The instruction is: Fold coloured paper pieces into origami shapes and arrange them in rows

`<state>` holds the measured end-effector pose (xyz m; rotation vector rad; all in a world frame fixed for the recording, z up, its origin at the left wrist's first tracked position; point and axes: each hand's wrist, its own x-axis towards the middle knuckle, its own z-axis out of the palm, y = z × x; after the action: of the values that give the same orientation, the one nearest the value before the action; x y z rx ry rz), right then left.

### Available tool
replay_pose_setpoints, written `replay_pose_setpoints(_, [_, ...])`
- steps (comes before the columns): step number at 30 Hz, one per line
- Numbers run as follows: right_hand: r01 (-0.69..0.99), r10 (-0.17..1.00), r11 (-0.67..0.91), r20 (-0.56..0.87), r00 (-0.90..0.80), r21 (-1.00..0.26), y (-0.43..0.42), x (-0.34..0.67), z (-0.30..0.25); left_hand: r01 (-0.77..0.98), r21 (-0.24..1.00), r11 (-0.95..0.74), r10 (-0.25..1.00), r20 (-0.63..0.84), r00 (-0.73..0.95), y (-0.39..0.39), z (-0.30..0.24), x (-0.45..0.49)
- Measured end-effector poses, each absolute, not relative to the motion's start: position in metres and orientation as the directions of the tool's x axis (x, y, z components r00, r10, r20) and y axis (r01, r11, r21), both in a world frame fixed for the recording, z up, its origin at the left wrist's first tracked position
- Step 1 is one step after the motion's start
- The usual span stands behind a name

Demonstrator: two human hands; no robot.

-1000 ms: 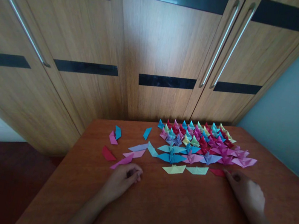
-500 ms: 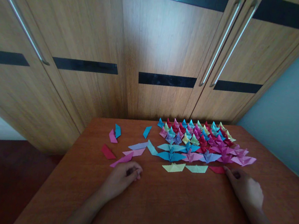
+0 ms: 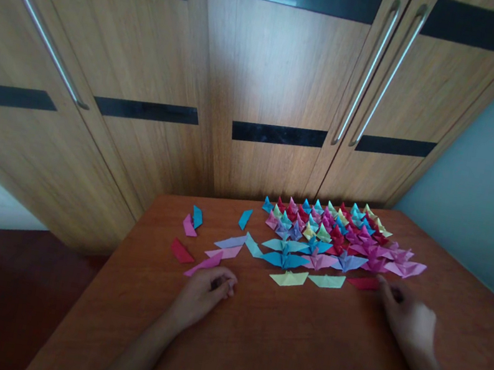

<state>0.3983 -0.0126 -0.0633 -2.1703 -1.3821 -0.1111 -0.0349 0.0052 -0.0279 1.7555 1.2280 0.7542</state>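
Note:
My right hand (image 3: 407,316) rests at the right end of a red folded paper piece (image 3: 362,282), its fingers curled and fingertips on the end of the paper. To the left in the same row lie a pale green folded paper (image 3: 326,281) and a pale yellow one (image 3: 289,278). My left hand (image 3: 205,292) lies on the table with its fingers curled in, and nothing shows in them. Just behind it is a magenta folded paper (image 3: 205,263), partly hidden by the hand. Behind the front row stand rows of colourful paper cranes (image 3: 284,259).
Loose folded papers lie at the left: a red one (image 3: 182,251), a pink one (image 3: 190,226), a blue one (image 3: 245,218) and a lilac one (image 3: 230,241). The brown wooden table (image 3: 276,348) stands before a wooden wardrobe (image 3: 286,65). A pale wall (image 3: 493,188) is at the right.
The view has shifted slightly. My right hand has slid a little to the right along the red paper, showing more of it. My left hand stays in place.

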Motion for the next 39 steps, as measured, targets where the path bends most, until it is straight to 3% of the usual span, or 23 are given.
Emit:
replay_pose_setpoints(5, [0.859,0.850,0.078,0.484,0.208,-0.506,-0.021,0.325,-0.052,0.556,0.781,-0.285,0.958,0.220,0.182,0.008,-0.021,-0.040])
replay_pose_setpoints(8, [0.786,0.897,0.315,0.438,-0.063,-0.531,-0.025,0.260,-0.042,0.705,0.649,-0.285,0.941,0.328,0.079,0.016,-0.015,-0.058])
replay_pose_setpoints(12, [0.730,0.884,0.454,0.361,-0.298,-0.511,-0.028,0.183,-0.032,0.899,0.414,-0.143,0.907,0.418,-0.048,0.029,-0.015,-0.091])
replay_pose_setpoints(19, [0.685,0.847,0.531,0.330,-0.416,-0.499,-0.026,0.139,-0.035,0.982,0.162,0.094,0.953,0.272,-0.136,0.028,-0.022,-0.108])
replay_pose_setpoints(25, [0.670,0.873,0.488,0.311,-0.376,-0.559,-0.028,0.148,-0.037,0.985,0.159,0.066,0.967,0.232,-0.102,0.029,-0.022,-0.109])
replay_pose_setpoints(33, [0.645,0.887,0.462,0.324,-0.330,-0.608,-0.025,0.148,-0.039,0.921,0.388,-0.009,0.964,0.247,-0.095,0.033,-0.028,-0.111])
replay_pose_setpoints(39, [0.639,0.892,0.453,0.319,-0.322,-0.621,-0.026,0.149,-0.038,0.948,0.316,-0.028,0.950,0.305,-0.073,0.037,-0.028,-0.103])
